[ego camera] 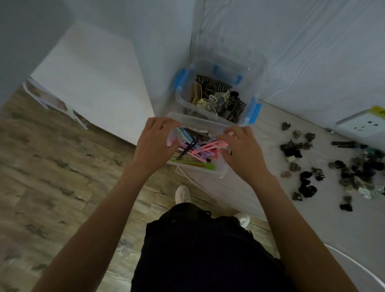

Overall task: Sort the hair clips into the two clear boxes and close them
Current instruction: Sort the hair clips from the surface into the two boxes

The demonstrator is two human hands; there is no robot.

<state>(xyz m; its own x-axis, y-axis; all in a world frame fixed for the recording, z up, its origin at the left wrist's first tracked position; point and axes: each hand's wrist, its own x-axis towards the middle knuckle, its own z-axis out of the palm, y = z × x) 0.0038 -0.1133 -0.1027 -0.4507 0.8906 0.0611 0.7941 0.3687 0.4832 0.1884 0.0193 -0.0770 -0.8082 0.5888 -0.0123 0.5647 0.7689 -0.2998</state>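
While both of my hands rest on the near clear box point(217, 171), I see it sitting at the edge of the pale table point(240, 189), directly in front of the far clear box point(180, 100) and touching it. My left hand point(154, 141) is curled over the left end of the near box, fingers bent across its rim, and my right hand point(243, 149) is curled the same way over the right end; a clear lid point(197, 121) lies across the back of this box under my fingertips, but I cannot tell whether I am gripping the lid or the box wall. Between my hands the near box shows long flat hair clips point(206, 147) in pink, purple, blue and green, plus one thin black one. Behind it, the far clear box stands open against the corner of the white wall point(305, 51), its blue latches point(255, 111) hanging at the sides, and it is filled with dark and cream claw clips point(214, 99). Right of the near box, well apart from it, a scatter of small dark claw clips point(306, 186) lies loose on the table. Farther right of the near box a white wall socket point(364, 124) sits low on the wall. Below the near box I see dark trousers point(203, 248), white shoes point(183, 193) and wood-look flooring point(49, 182).
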